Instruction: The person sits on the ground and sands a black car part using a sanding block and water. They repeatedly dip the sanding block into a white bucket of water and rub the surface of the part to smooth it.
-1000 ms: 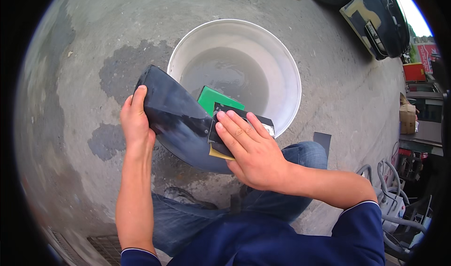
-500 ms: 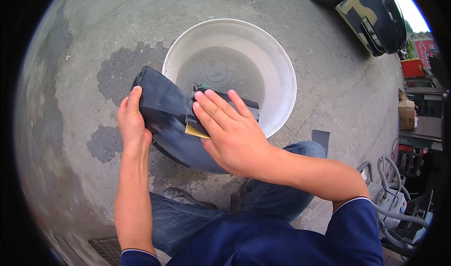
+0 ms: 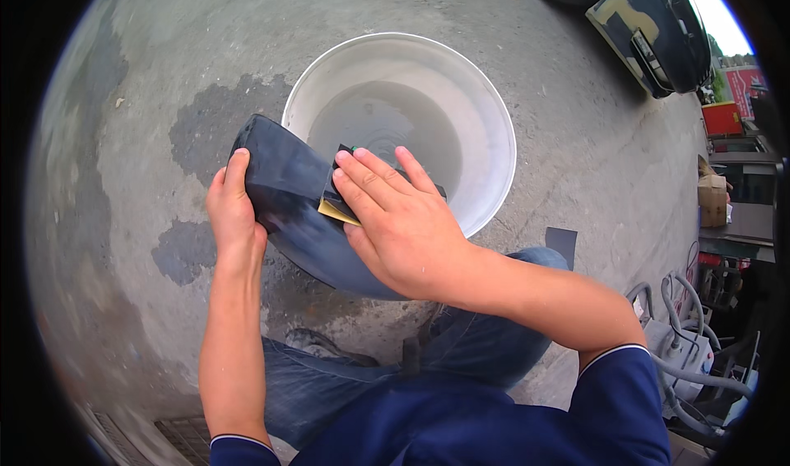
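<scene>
My left hand (image 3: 234,207) grips the left end of a dark, glossy, curved panel (image 3: 284,174), with the thumb on top and the other fingers mostly hidden behind it. My right hand (image 3: 403,231) lies palm down over the panel's middle, fingers stretched and slightly spread. Under it is a dark piece of sandpaper (image 3: 332,194) with a yellowish edge showing by the thumb, pressed against the panel. Most of the sandpaper is covered by the hand. The panel tilts over the near left rim of a round whitish basin (image 3: 485,137) holding cloudy water (image 3: 420,128).
Grey concrete ground (image 3: 181,46) has dark wet patches on the left. A dark rectangular sheet (image 3: 561,247) lies by my right knee. Grey hoses (image 3: 699,377) and a box-like machine (image 3: 679,347) stand at the right. A dark car (image 3: 650,30) with patchy bodywork is at the upper right.
My right hand and the sandpaper have shifted slightly left and up along the panel. My left hand keeps its grip. Ripples in the water have faded.
</scene>
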